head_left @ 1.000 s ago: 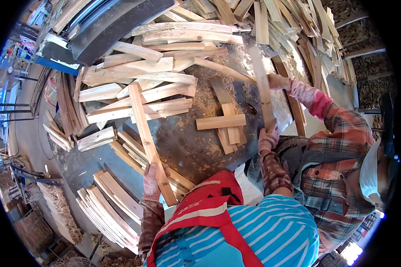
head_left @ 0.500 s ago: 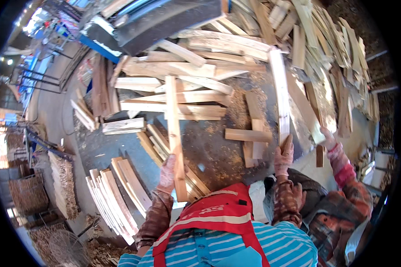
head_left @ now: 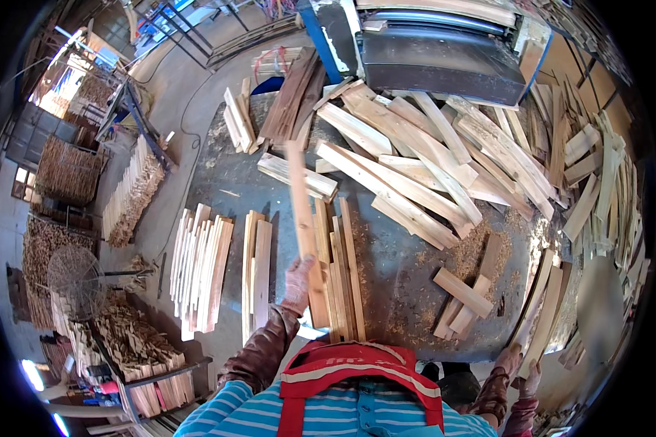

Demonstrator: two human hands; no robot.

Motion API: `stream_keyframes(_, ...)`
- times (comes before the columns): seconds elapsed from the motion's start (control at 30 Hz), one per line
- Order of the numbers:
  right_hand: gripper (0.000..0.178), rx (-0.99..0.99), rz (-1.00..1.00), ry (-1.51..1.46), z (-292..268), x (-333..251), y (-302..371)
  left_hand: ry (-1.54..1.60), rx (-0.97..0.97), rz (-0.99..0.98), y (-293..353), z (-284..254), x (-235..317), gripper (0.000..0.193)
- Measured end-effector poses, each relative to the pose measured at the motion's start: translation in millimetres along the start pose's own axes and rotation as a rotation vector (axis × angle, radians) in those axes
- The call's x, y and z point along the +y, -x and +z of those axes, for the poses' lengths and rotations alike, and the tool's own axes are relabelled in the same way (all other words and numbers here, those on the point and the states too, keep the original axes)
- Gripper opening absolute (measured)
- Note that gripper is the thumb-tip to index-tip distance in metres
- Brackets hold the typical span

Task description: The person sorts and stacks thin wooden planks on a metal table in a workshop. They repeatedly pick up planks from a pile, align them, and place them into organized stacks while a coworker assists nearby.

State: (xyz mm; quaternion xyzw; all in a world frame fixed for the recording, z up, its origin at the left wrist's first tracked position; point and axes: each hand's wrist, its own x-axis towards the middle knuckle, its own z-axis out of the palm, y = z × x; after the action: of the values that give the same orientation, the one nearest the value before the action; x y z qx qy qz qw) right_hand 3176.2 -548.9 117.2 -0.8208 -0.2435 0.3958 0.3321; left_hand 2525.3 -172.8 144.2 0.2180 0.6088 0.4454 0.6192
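Observation:
My left hand (head_left: 297,285), in a pale glove, is closed around the lower part of a wooden board (head_left: 300,211). That board stands out over the table beside a group of narrow strips (head_left: 340,269), its far end blurred. At the right edge of the table, my right hand (head_left: 509,360) is closed on the near end of a second wooden board (head_left: 533,297). A co-worker's hand (head_left: 530,380) with a pink cuff grips another board (head_left: 545,313) right beside it. Left of my left hand lie a pair of boards (head_left: 262,269) and a row of pale strips (head_left: 200,266).
Loose boards (head_left: 415,167) are heaped across the dark table (head_left: 393,306) before a machine (head_left: 444,62). Crossed short pieces (head_left: 465,295) lie amid sawdust. A scrap pile (head_left: 612,175) rises at right. Stacked wood (head_left: 133,189) and a round fan (head_left: 75,273) stand at left.
The view has swung left, so the machine and heap sit farther right. My left hand still holds its board. My right hand and its board are now lower, at the table's right edge.

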Motion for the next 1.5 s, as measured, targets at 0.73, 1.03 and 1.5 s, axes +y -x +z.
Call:
stream_keyframes(0.73,0.057,0.235,0.120,0.578,240,-120,-15,0.063,-0.062,-0.145,-100,-71,-13,0.058)
stream_keyframes(1.03,0.084,0.289,0.265,0.365,257,-148,-46,-0.152,-0.211,-0.188,13,3,-69,0.048)
stream_keyframes(1.5,0.085,0.334,-0.066,0.551,271,-111,-28,-0.192,-0.134,-0.084,50,-10,-76,0.045)
